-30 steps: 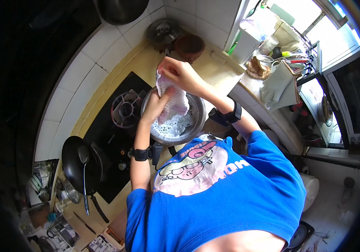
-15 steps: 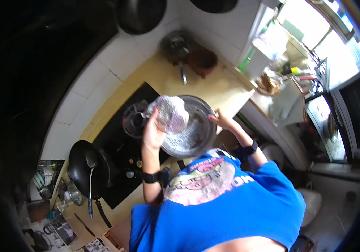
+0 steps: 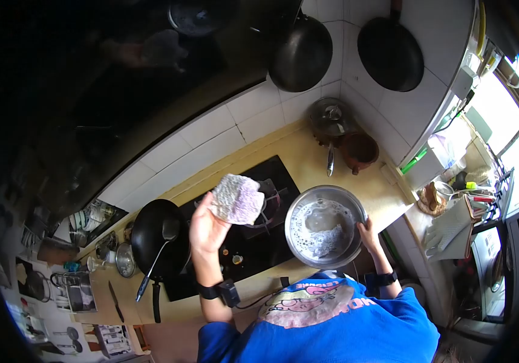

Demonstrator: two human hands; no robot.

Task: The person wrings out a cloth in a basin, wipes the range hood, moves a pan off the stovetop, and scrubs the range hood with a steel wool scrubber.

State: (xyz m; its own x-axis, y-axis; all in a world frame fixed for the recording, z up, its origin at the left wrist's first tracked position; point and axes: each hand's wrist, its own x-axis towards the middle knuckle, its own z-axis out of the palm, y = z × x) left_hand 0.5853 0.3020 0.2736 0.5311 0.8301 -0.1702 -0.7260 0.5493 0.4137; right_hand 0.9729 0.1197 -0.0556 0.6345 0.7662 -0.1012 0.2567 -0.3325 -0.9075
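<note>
The cloth (image 3: 237,199) is above the stove (image 3: 262,245), between the wok (image 3: 150,227) on the left and the basin (image 3: 355,210) on the right.

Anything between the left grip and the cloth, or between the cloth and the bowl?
Nothing visible: the left grip holds the cloth directly, and no object shows standing between it and the bowl. The grate lies lower, on the hob.

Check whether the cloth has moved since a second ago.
Yes, leftward against the fixed burner: the cloth was to its right, over the pot; now, in the left hand, it overlaps the burner's left side in view.
</note>
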